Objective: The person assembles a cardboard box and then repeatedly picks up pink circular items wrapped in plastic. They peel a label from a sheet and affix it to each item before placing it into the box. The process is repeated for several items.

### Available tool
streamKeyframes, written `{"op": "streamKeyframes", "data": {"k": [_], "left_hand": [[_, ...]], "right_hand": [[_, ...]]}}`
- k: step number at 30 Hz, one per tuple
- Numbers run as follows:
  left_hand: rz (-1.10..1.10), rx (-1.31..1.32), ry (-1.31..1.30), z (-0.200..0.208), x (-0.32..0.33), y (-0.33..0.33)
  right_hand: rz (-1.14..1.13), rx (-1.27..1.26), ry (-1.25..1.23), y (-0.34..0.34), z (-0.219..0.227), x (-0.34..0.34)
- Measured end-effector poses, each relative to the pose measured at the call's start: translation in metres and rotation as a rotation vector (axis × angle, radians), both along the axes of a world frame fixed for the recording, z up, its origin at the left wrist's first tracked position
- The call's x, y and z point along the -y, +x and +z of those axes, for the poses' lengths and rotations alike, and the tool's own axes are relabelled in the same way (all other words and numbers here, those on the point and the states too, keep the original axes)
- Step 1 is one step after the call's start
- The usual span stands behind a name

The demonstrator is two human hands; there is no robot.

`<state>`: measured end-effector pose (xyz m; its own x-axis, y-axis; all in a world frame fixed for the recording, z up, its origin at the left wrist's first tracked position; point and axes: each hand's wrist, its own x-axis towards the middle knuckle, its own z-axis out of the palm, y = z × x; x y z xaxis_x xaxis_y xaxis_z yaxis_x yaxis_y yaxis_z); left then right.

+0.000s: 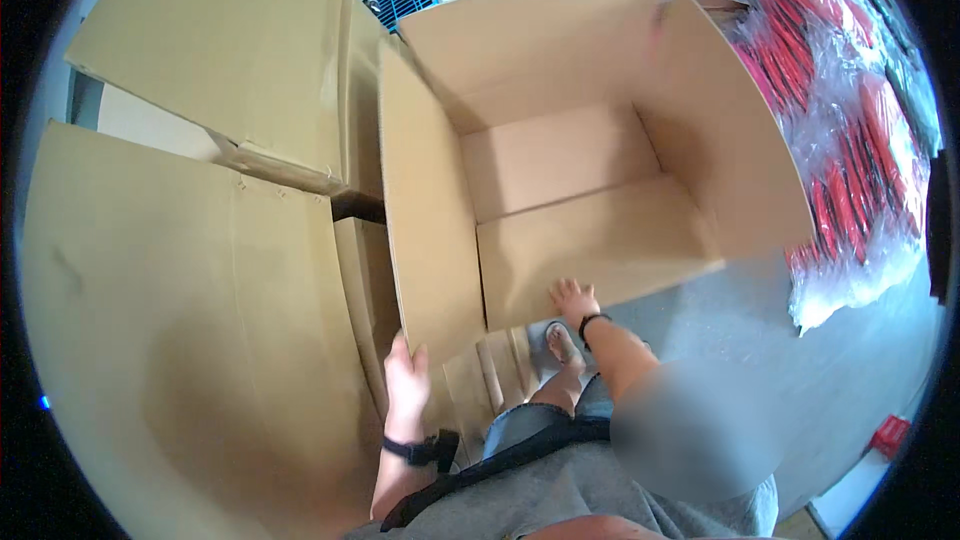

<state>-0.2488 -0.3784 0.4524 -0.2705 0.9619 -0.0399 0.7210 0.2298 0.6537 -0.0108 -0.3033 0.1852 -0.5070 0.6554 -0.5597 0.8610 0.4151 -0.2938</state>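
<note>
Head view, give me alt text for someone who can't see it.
The left hand grips the edge of an open box while the right hand touches its near side. Cartons stand at left, red packs at right.

The one view looks from the person's head, upright, facing down and forward through a wide fisheye lens. It looks at close range into the open cardboard box (570,160), which fills the upper middle. Just below the box, at its near edge, the left hand (405,375) and right hand (574,302) show from behind, with the person's legs (558,390) seen steeply from above. The view also takes in large cartons (180,310) left of the box and red packages (850,180) to its right.
</note>
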Motion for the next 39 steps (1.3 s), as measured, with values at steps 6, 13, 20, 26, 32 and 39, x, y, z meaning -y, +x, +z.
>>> {"op": "streamKeyframes", "data": {"k": [6, 13, 20, 26, 32, 39], "left_hand": [[0.117, -0.208, -0.187, -0.086, -0.104, 0.002], [0.223, -0.230, -0.239, -0.138, -0.129, -0.035], [0.230, -0.264, -0.322, -0.128, -0.166, -0.058], [0.137, -0.366, -0.386, -0.155, -0.153, -0.069], [0.531, -0.343, -0.655, -0.109, -0.167, -0.030], [0.613, -0.330, -0.670, -0.142, -0.167, -0.038]], "right_hand": [[-0.173, -0.125, 0.032, 0.003, -0.010, -0.118], [-0.455, -0.364, -0.092, 0.110, 0.097, -0.065], [-0.832, -0.174, -0.145, 0.284, 0.129, -0.007], [-0.505, -0.320, 0.015, 0.264, 0.125, -0.125], [-0.454, -0.232, -0.054, 0.193, 0.069, -0.274], [-0.221, 0.128, -0.282, 0.174, 0.003, -0.395]]}}
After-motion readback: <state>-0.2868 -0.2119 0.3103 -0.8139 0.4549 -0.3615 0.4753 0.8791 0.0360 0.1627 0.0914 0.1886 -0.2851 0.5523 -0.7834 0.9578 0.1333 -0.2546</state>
